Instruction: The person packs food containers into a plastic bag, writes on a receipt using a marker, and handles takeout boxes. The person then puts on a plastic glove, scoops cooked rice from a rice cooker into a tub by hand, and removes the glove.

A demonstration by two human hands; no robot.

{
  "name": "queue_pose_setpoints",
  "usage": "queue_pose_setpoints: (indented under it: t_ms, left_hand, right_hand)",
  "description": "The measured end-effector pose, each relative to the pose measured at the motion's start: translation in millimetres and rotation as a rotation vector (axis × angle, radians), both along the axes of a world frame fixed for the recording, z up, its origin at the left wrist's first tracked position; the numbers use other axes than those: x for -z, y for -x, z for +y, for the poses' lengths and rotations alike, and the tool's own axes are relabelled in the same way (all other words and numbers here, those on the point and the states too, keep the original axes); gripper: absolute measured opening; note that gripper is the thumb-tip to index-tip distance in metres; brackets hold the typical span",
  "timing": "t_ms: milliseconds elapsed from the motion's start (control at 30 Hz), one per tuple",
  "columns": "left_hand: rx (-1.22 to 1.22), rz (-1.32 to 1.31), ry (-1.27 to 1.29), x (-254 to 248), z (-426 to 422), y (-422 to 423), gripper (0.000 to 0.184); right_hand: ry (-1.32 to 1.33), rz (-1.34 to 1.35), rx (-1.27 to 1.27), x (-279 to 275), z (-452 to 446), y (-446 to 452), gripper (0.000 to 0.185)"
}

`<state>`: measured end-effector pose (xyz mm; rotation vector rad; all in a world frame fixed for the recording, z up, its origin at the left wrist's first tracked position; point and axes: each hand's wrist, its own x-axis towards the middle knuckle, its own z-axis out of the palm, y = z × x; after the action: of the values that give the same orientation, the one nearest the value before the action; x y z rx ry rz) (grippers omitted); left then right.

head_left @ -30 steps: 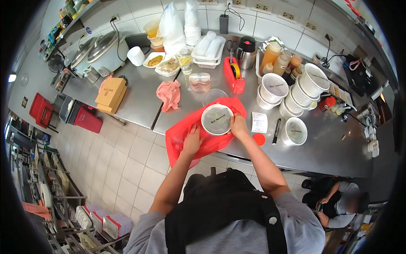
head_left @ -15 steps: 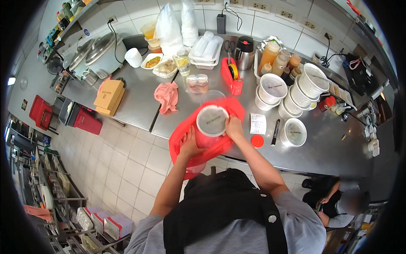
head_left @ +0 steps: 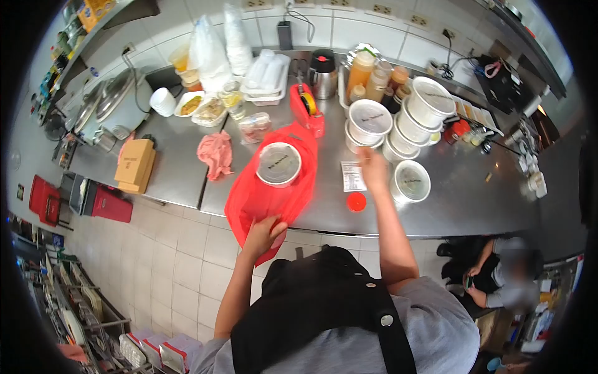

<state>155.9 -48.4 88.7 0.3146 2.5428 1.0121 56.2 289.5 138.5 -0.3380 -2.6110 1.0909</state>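
A red plastic bag (head_left: 249, 202) lies spread on the counter's front edge. Inside its mouth sits a round white tub (head_left: 279, 164) with a clear lid and handwriting on top. My left hand (head_left: 265, 235) grips the bag's near edge. To the right, my right hand (head_left: 373, 169) reaches beside the printed receipt (head_left: 353, 177), its fingers extended just below a stack of two lidded tubs (head_left: 370, 118); whether they touch is unclear. Another lidded tub (head_left: 412, 181) stands right of that hand, and a red round lid (head_left: 356, 201) lies left of the forearm.
Behind the bag are a red tape dispenser (head_left: 307, 112), a steel thermos (head_left: 322, 75) and a pink cloth (head_left: 215, 154). More stacked tubs (head_left: 430, 98) and sauce bottles (head_left: 361, 68) stand at the back right. Cardboard boxes (head_left: 134, 165) sit left. A person (head_left: 498, 271) is at lower right.
My right hand has left the bag and tub and moved right toward the stacked tubs. The tub now rests in the bag on the counter. My left hand has shifted to the bag's near edge.
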Motion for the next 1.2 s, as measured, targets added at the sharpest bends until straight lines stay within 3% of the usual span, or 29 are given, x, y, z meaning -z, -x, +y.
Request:
queue_pose_setpoints:
  t_ms: [67, 100, 167, 233, 300, 367, 433, 500, 533, 567, 600, 633, 700, 767, 867, 967, 1033, 1100, 1133, 1200]
  left_hand:
    - [0.022, 0.055, -0.003, -6.0, 13.0, -24.1, 0.058]
    - [0.026, 0.118, 0.004, -7.6, 18.3, -34.9, 0.058]
    - [0.041, 0.193, -0.011, -15.3, 25.9, -41.5, 0.052]
    - [0.046, 0.439, -0.003, -25.2, 30.9, -40.9, 0.042]
    - [-0.064, 0.529, -0.03, -30.5, 30.1, -35.2, 0.035]
    - [-0.498, 0.77, 0.024, -43.2, 27.2, -33.2, 0.021]
    - [-0.634, 0.669, -0.028, -33.8, 13.7, -34.6, 0.02]
    - [-0.77, 0.573, -0.096, -25.7, 3.2, -33.1, 0.019]
    - [-0.784, 0.324, -0.304, -23.0, -2.4, -35.6, 0.021]
    - [-0.782, 0.072, -0.507, -18.6, -8.1, -38.8, 0.023]
    - [-0.747, -0.003, -0.645, -3.2, -14.1, -39.9, 0.027]
    - [-0.752, -0.002, -0.638, -0.6, -12.5, -41.9, 0.027]
    - [-0.733, -0.045, -0.634, 3.7, -5.9, -46.4, 0.027]
    - [-0.719, -0.011, -0.579, 19.3, -6.7, -48.9, 0.034]
    - [-0.811, -0.089, -0.517, 8.8, -0.9, -52.3, 0.056]
    - [-0.812, -0.088, -0.62, 10.6, -2.6, -57.4, 0.067]
    - [-0.787, -0.011, -0.506, 20.7, -7.5, -62.1, 0.072]
    - [-0.765, 0.063, -0.39, 25.9, -10.9, -64.0, 0.077]
    - [-0.773, 0.146, -0.379, 27.1, -9.6, -63.7, 0.08]
    - [-0.782, 0.232, -0.373, 22.2, -7.8, -60.4, 0.082]
  right_hand:
    - [-0.261, -0.012, 0.362, -12.0, 54.6, -30.4, 0.034]
    - [-0.418, 0.081, 0.394, 17.3, 101.1, -36.8, 0.033]
    - [-0.585, -0.252, 0.642, 12.2, 124.5, -66.4, 0.036]
    - [-0.615, -0.339, 0.686, 55.3, 165.0, -86.3, 0.04]
    - [0.095, -0.371, 0.556, 67.5, 171.9, -91.0, 0.042]
    - [0.271, -0.133, 0.585, 96.8, 177.8, -89.2, 0.041]
    - [0.274, -0.133, 0.55, 92.1, 168.9, -94.4, 0.04]
    - [0.028, -0.015, 0.626, 72.1, 152.9, -98.4, 0.037]
    - [0.029, -0.016, 0.61, 51.9, 143.5, -100.1, 0.037]
    - [0.029, 0.004, 0.564, 27.5, 132.5, -105.0, 0.036]
    - [0.032, 0.023, 0.522, 6.5, 120.2, -109.5, 0.036]
    - [0.037, 0.018, 0.518, -10.2, 106.5, -109.4, 0.036]
    - [0.241, 0.121, 0.294, -39.7, 74.1, -102.0, 0.036]
    - [0.377, 0.034, 0.064, -61.3, 34.0, -91.6, 0.039]
    - [0.634, -0.064, -0.248, -47.9, -44.5, -73.0, 0.041]
    - [0.694, -0.265, -0.502, -20.0, -117.9, -58.6, 0.039]
    - [0.696, -0.336, -0.583, 8.5, -141.8, -49.5, 0.039]
    - [0.334, -0.529, -0.622, 39.1, -156.3, -42.4, 0.039]
    - [0.334, -0.527, -0.628, 56.9, -160.6, -39.2, 0.039]
    - [0.057, -0.261, -0.599, 72.2, -164.6, -35.7, 0.04]
